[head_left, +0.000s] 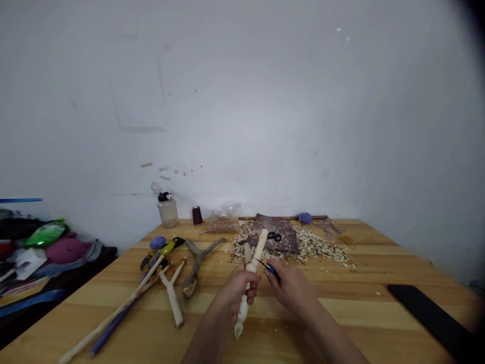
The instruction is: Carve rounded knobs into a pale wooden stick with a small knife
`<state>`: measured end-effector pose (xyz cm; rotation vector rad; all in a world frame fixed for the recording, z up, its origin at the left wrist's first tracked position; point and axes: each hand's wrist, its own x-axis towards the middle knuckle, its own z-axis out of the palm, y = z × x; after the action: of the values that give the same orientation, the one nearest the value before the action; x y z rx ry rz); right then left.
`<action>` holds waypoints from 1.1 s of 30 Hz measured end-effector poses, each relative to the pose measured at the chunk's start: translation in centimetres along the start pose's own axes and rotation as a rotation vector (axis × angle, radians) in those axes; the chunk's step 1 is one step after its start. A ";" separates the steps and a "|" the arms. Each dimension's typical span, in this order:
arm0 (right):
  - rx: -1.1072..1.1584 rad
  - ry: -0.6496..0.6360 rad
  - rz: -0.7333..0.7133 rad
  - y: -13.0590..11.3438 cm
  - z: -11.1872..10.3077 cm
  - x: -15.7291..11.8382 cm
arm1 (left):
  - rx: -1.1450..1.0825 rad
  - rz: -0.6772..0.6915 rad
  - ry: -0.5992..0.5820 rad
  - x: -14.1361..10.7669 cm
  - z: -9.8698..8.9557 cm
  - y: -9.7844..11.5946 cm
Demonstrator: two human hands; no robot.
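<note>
A pale, peeled forked stick (pixel 259 246) with a carved, pointed lower end is held upright and slightly tilted over the table's front. My left hand (pixel 241 287) is closed around its middle, just below the fork. On its right, my right hand (pixel 290 283) grips a small knife (pixel 273 271) with a blue and black handle. The thin blade reaches the stick near the fork; whether it cuts in, I cannot tell. Behind the hands, wood shavings (pixel 318 247) lie around a dark brown sheet (pixel 290 238) with black-handled scissors (pixel 275 236) on it.
To the left lie a peeled forked stick (pixel 173 301), a bark-covered one (pixel 197 263), long sticks (pixel 109 318) and a yellow-black tool (pixel 172 245). A bottle (pixel 167 211), thread spool (pixel 196 216) and plastic bag (pixel 222 222) stand near the wall. A black slab (pixel 424 313) lies right.
</note>
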<state>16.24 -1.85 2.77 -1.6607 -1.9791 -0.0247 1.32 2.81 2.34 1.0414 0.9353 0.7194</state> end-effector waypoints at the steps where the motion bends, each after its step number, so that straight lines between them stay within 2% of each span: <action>1: -0.015 -0.004 -0.005 0.0 -0.1 0.0 | 0.002 -0.002 -0.004 0.0 0.0 0.0; 17: -0.207 -0.002 0.014 -0.4 0.2 -0.1 | 0.062 0.019 0.033 -0.2 0.3 0.1; 25: -0.223 0.000 0.033 -0.6 0.2 -0.2 | 0.051 0.031 0.003 -0.2 0.3 0.0; 33: -0.259 0.009 0.100 -1.1 1.0 -0.2 | 0.066 0.081 0.074 0.1 0.6 -0.3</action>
<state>14.88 -1.94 2.17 -1.9165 -1.9493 -0.2612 1.92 2.51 2.18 1.1223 0.9906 0.8026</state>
